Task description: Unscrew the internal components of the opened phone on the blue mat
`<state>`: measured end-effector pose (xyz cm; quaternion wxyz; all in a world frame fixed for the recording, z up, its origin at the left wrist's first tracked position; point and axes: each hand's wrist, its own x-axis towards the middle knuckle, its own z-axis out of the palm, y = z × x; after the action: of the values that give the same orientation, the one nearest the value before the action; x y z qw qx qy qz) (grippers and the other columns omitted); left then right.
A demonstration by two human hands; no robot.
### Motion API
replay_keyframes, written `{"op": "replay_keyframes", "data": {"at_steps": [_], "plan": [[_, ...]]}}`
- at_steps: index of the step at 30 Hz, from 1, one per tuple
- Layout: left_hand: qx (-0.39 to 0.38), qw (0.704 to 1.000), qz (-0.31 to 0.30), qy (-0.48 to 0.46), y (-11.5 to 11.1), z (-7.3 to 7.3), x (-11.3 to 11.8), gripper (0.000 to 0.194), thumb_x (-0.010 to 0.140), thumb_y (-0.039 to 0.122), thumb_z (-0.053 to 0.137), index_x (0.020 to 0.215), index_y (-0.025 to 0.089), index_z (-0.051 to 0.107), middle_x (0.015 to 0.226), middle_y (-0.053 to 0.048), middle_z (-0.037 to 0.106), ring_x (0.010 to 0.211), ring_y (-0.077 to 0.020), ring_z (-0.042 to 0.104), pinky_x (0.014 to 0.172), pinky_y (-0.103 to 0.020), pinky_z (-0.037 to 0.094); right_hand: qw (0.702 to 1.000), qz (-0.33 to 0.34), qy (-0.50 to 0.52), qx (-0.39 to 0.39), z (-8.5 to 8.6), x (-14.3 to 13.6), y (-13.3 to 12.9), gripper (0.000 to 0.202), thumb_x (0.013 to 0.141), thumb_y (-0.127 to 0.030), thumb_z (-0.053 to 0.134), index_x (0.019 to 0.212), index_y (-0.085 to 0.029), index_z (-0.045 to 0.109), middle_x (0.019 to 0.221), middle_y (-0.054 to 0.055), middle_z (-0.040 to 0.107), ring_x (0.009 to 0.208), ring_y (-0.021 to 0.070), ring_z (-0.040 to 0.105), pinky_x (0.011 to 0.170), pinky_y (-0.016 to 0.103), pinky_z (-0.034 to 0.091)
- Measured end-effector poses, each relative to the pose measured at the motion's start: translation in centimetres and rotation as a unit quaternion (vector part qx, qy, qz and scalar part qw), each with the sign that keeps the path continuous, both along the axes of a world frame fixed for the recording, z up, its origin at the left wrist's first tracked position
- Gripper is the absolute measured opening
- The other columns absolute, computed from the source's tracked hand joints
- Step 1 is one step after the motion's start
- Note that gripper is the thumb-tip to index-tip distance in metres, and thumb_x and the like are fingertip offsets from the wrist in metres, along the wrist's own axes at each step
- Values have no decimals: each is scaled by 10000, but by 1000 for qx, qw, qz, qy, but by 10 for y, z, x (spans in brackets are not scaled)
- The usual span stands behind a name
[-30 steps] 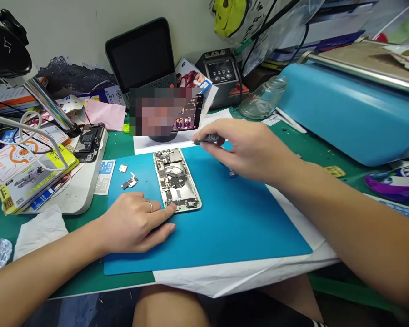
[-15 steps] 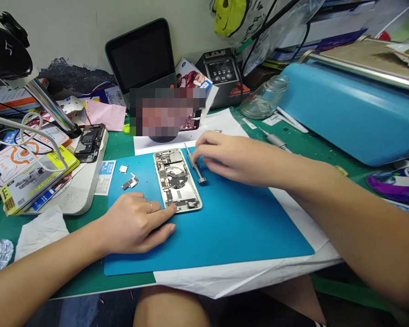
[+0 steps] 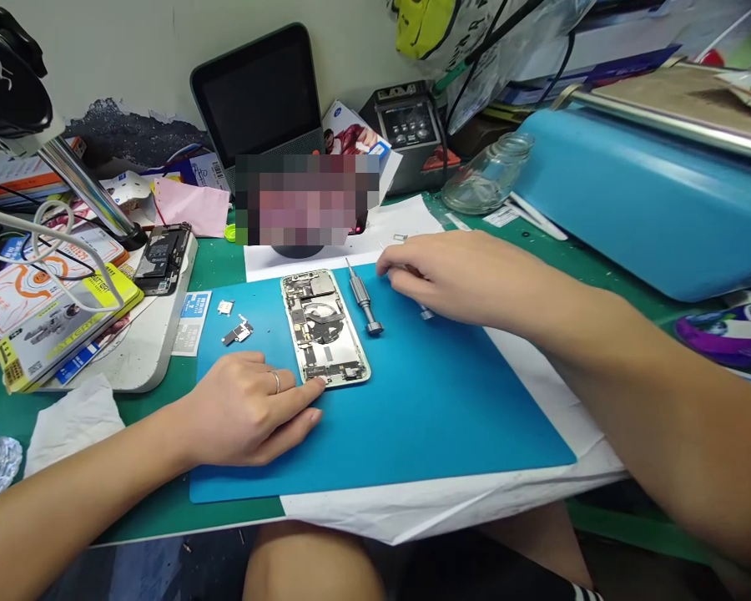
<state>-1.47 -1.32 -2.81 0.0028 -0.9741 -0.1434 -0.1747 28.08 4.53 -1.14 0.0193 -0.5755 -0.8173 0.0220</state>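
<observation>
An opened phone [image 3: 325, 330] lies on the blue mat [image 3: 413, 409], its inner parts showing. My left hand [image 3: 256, 409] rests at its lower left, the index fingertip on the phone's bottom edge and the fingers apart, with nothing held. To the right of the phone lies a grey screwdriver [image 3: 364, 296], untouched. My right hand [image 3: 444, 271] is bent over a second screwdriver [image 3: 426, 314], of which only parts show beneath the fingers. Whether the fingers grip it is hidden. Small metal parts [image 3: 238, 330] lie left of the phone.
Another opened phone [image 3: 161, 259] sits on a white stand at the left, beside a yellow box [image 3: 56, 321]. A dark-screened display [image 3: 259, 100] stands at the back. A glass jar [image 3: 488, 175] and a large blue case [image 3: 638, 200] are at the right.
My right hand has moved right, from beside the first screwdriver to over the second one. That first screwdriver now shows in full, its tip shifted slightly right. My left hand stays on the phone.
</observation>
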Motion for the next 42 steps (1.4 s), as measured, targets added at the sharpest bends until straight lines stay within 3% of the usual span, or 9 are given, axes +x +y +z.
{"op": "replay_keyframes", "data": {"at_steps": [3, 8, 13, 17, 21, 28, 32, 37, 42], "plan": [[2, 1000, 0, 0, 1, 0, 0, 254, 1030, 269, 501, 1109, 116, 688, 654, 12, 643, 508, -135, 551, 510, -341, 361, 999, 15, 20, 22, -1, -2, -1, 263, 887, -258, 459, 915, -235, 719, 893, 57, 768, 750, 237, 648, 589, 320, 357], [4, 1000, -5, -1, 1, 0, 0, 246, 1026, 262, 507, 1109, 114, 685, 650, 13, 641, 505, -136, 555, 499, -342, 367, 1000, 1, 10, 9, -3, -3, -1, 242, 887, -266, 486, 920, -259, 725, 809, 43, 744, 720, 234, 635, 541, 303, 326], [2, 1000, -7, -2, 0, 0, 0, 252, 1034, 265, 495, 1117, 119, 682, 647, 13, 648, 505, -131, 550, 499, -342, 366, 1000, -7, 23, 10, -7, 0, -3, 351, 936, -370, 507, 1241, -243, 627, 944, 86, 718, 799, 269, 662, 590, 317, 375], [0, 1000, -6, -1, 0, 0, 0, 251, 1039, 262, 486, 1107, 122, 683, 649, 15, 653, 506, -127, 551, 499, -341, 365, 992, 94, 63, 56, -13, 2, -3, 407, 936, -288, 514, 1336, -251, 577, 1237, 149, 618, 1060, 319, 644, 776, 382, 500], [-6, 1000, -7, -6, 1, 0, 0, 254, 1038, 262, 491, 1105, 119, 690, 650, 17, 655, 510, -129, 552, 503, -350, 362, 975, 212, 56, 46, -14, 0, -4, 283, 936, -161, 440, 1064, -216, 686, 1341, 165, 527, 1146, 325, 601, 870, 436, 523], [-10, 1000, -3, -3, 1, 0, 0, 250, 1028, 263, 506, 1102, 123, 699, 664, 10, 670, 512, -126, 564, 505, -344, 367, 964, 253, -14, 79, -11, 0, -4, 267, 895, -66, 470, 1027, -216, 647, 1399, 130, 559, 1132, 306, 589, 864, 415, 505], [-8, 1000, -5, -6, 0, 0, 1, 235, 1021, 253, 514, 1099, 121, 692, 661, 8, 661, 513, -122, 569, 504, -330, 356, 959, 271, -12, 78, -11, 3, -2, 305, 874, -10, 460, 1048, -197, 629, 1268, 128, 662, 1042, 284, 595, 809, 379, 477], [-30, 997, 2, -76, 1, 6, 3, 235, 987, 192, 541, 1184, 128, 651, 678, 6, 626, 551, -128, 565, 513, -303, 381, 962, 263, -10, 72, -11, 1, -3, 268, 911, -46, 458, 1076, -195, 607, 1203, 118, 682, 1068, 282, 587, 759, 347, 468], [-162, 961, -9, -225, -21, 24, 5, 409, 916, 139, 560, 1322, 193, 560, 954, -60, 706, 777, -149, 667, 671, -282, 562, 963, 259, 2, 82, -14, 0, -4, 304, 912, -75, 439, 1125, -217, 605, 1281, 118, 650, 1098, 286, 592, 786, 365, 492]]}}
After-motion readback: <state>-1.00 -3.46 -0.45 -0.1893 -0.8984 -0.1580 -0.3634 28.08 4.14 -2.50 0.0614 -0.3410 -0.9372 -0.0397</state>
